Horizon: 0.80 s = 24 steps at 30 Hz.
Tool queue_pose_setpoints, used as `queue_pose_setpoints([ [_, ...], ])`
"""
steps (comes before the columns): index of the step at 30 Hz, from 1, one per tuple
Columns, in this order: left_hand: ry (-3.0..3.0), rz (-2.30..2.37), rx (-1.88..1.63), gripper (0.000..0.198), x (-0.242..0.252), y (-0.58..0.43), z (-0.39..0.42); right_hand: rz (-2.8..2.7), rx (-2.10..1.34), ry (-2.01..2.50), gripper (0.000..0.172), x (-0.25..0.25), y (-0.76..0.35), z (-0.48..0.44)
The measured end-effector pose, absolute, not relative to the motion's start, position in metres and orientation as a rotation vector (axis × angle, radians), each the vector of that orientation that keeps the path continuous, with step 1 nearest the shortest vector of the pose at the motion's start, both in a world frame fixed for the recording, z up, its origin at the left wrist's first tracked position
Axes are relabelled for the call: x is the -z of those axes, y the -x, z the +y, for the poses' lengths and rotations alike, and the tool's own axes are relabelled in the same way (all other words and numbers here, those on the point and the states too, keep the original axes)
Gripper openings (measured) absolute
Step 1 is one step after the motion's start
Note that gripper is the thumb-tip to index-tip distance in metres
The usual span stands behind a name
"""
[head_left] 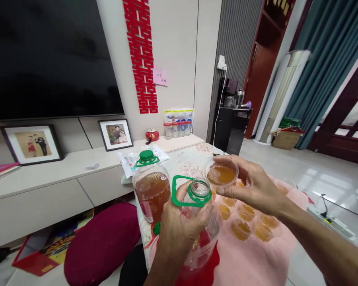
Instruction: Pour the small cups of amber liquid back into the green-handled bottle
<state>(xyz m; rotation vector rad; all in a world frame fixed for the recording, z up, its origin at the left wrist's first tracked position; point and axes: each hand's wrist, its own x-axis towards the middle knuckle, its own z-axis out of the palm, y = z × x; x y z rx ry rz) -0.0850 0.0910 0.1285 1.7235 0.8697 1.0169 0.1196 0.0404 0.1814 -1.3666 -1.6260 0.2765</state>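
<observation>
One cup (222, 176) of amber liquid is up in your right hand (253, 184), your thumb and fingers clamped on its sides, just beside the open mouth of the clear bottle (210, 236); whether cup and mouth touch, you cannot tell from here. Your left hand (181, 224) is closed around that bottle below its neck, thumb on the right, fingers on the left by the one green handle (176, 192). You have two bottles in all: the second, the brown bottle (153, 190), stands on the far left with its green cap (146, 155) on. To the right, on the pink cloth (235, 264), you can count at least six filled cups (241, 229), with more partly hidden behind your right hand. One loose cap (156, 228), also green, is near, left of your left hand. Farther off, along the cabinet (74, 171), are two framed photos (115, 135), one red pot (152, 135) and four red-lidded jars (175, 130). One purple cushion (103, 242) lies near on the left.
</observation>
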Motion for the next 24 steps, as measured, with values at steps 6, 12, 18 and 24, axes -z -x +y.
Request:
queue_pose_setpoints([
  [6,-1.754,0.893,-0.998,0.03,-0.13,0.085,0.093,-1.774,-0.185,1.364,0.053,-0.195,-0.123,0.044],
  [12,-1.72,0.852,-1.019,0.032,-0.13,0.084,0.092,-1.85,-0.125,1.371,0.054,-0.206,-0.125,0.048],
  [18,-1.73,0.872,-1.006,0.033,-0.13,0.083,0.092,-1.936,-0.037,1.367,0.051,-0.211,-0.126,0.048],
  [24,-1.719,0.853,-1.027,0.032,-0.132,0.084,0.092,-1.972,0.002,1.366,0.05,-0.218,-0.123,0.046],
])
